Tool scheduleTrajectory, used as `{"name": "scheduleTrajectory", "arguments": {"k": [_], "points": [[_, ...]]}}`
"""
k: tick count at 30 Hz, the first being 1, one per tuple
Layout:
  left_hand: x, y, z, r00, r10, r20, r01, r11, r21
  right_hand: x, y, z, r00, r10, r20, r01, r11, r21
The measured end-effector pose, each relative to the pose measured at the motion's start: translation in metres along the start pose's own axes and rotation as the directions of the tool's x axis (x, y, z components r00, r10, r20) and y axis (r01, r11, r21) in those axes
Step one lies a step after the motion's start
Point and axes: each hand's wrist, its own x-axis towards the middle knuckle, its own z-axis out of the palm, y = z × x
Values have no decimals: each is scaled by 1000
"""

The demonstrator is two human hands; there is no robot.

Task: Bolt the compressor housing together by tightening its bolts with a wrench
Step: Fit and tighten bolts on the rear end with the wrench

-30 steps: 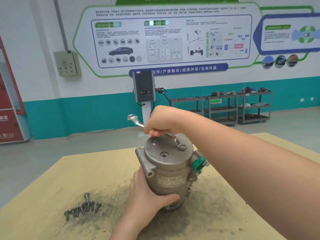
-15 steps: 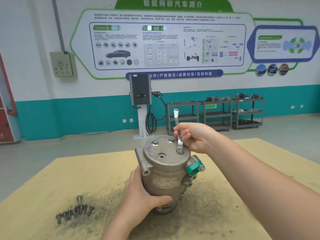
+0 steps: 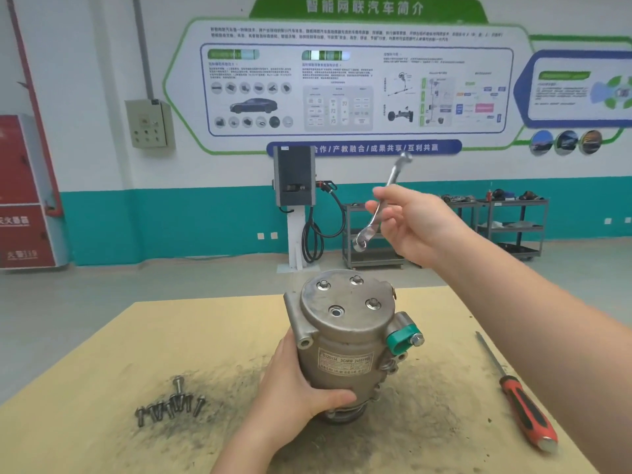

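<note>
A grey metal compressor housing (image 3: 345, 340) stands upright on the table (image 3: 102, 371). Three bolt heads and one empty bolt hole show on its round top face. A green cap and a fitting sit on its right side. My left hand (image 3: 301, 388) grips the housing low on its left and front. My right hand (image 3: 417, 224) holds a silver wrench (image 3: 376, 213) in the air above the housing, apart from the bolts. The wrench tilts, ring end down at the left, open end up at the right.
Several loose bolts (image 3: 171, 403) lie in a cluster at the table's front left on a dark greasy patch. A red-handled screwdriver (image 3: 519, 401) lies at the right. Beyond the table stand a charging post (image 3: 295, 206) and metal shelving carts (image 3: 509, 227).
My right hand has lifted the wrench off the bolt at the right of the top face and raised it up and to the right. My left hand keeps its grip on the housing.
</note>
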Motion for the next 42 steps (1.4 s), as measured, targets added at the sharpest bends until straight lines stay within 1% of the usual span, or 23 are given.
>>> {"name": "scheduleTrajectory", "arguments": {"k": [2, 4, 5, 6, 7, 9, 10, 12, 14, 15, 16, 18, 22, 28, 29, 30, 32, 33, 34, 36, 37, 39, 42], "points": [[-1, 4, -2, 999, -14, 38, 15, 1000, -24, -16, 16, -14, 959, -270, -90, 267, 963, -40], [-3, 6, -7, 995, -30, 94, 34, 999, -36, -39, 47, -32, 860, -503, -92, 452, 832, -323], [-4, 7, -11, 991, -44, 127, 48, 998, -28, -50, 64, -40, 827, -561, -27, 477, 728, -493], [-6, 7, -18, 985, -57, 163, 58, 998, -3, -59, 79, -45, 819, -572, 51, 484, 639, -598], [-8, 6, -28, 977, -68, 202, 61, 997, 42, -65, 89, -49, 832, -545, 107, 475, 599, -644], [-9, 5, -56, 957, -150, 248, 102, 976, 193, -68, 98, -55, 879, -451, 158, 428, 597, -679], [-7, 4, -70, 958, -205, 203, 153, 958, 244, -67, 97, -54, 895, -409, 177, 401, 566, -720], [3, 0, -100, 961, -274, -41, 274, 917, 290, -62, 93, -54, 909, -363, 203, 369, 481, -795], [17, -12, -124, 883, -345, -317, 451, 809, 378, -60, 91, -53, 909, -362, 208, 362, 436, -824], [24, -19, -133, 833, -390, -392, 541, 723, 430, -61, 92, -53, 905, -370, 211, 366, 424, -828], [31, -26, -140, 797, -439, -414, 601, 638, 481, -62, 92, -52, 900, -379, 214, 373, 418, -828], [40, -41, -147, 771, -517, -371, 626, 510, 591, -62, 93, -53, 892, -399, 211, 385, 427, -818], [48, -66, -149, 756, -573, -316, 586, 378, 717, -59, 94, -56, 885, -414, 212, 401, 447, -800], [41, -74, -147, 762, -532, -368, 594, 349, 725, -56, 95, -62, 881, -414, 228, 415, 448, -792], [40, -67, -146, 776, -496, -390, 596, 372, 712, -56, 95, -64, 882, -413, 226, 415, 454, -789], [41, -56, -143, 802, -429, -416, 587, 438, 680, -55, 95, -65, 882, -413, 225, 416, 460, -784], [41, -19, -134, 854, -238, -463, 473, 726, 499, -55, 97, -65, 879, -422, 224, 423, 469, -775], [40, 8, -125, 870, -145, -471, 333, 878, 344, -55, 97, -65, 877, -427, 220, 424, 474, -772], [36, 37, -114, 890, -51, -453, 144, 974, 175, -55, 97, -65, 877, -429, 218, 425, 480, -767], [23, 88, -84, 920, 143, -364, -183, 980, -76, -54, 97, -64, 880, -420, 221, 425, 492, -760], [15, 104, -68, 912, 243, -329, -293, 950, -112, -54, 97, -64, 882, -413, 225, 425, 495, -758], [4, 118, -40, 864, 402, -303, -422, 907, -1, -54, 97, -63, 883, -408, 231, 426, 492, -759], [3, 110, -23, 774, 552, -310, -471, 830, 300, -55, 98, -62, 876, -420, 238, 434, 471, -768]]}}
